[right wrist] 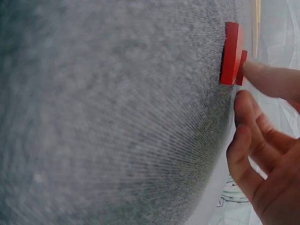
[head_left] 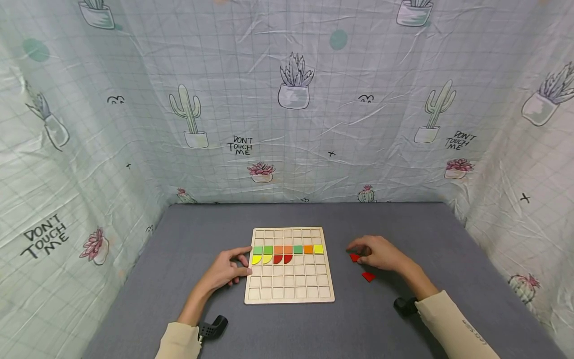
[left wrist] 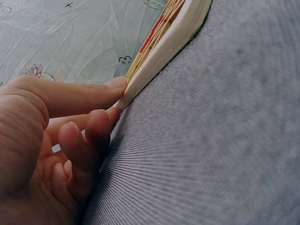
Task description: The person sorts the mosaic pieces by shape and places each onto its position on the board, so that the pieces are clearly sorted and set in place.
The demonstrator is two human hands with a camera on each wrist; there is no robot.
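Note:
A square wooden grid board [head_left: 289, 294] lies on the table, with a row of green, orange and yellow square tiles in it. Below that row sit yellow and dark red quarter-round tiles. My left hand [head_left: 227, 269] touches the board's left edge, its thumb and index finger set apart along it; the left wrist view shows the thumb against the wooden rim [left wrist: 161, 58]. Over a red tile [head_left: 355, 258] right of the board is my right hand [head_left: 381, 253], thumb and index finger on either side. Another red tile [head_left: 368, 276] lies nearer me; it appears large in the right wrist view.
The grey cloth-covered table [head_left: 287, 334] ends at the back against a printed curtain [head_left: 287, 124] with cactus drawings, which also hangs along both sides. A black wrist device [head_left: 214, 327] sits on the left forearm, and a similar one [head_left: 405, 306] on the right.

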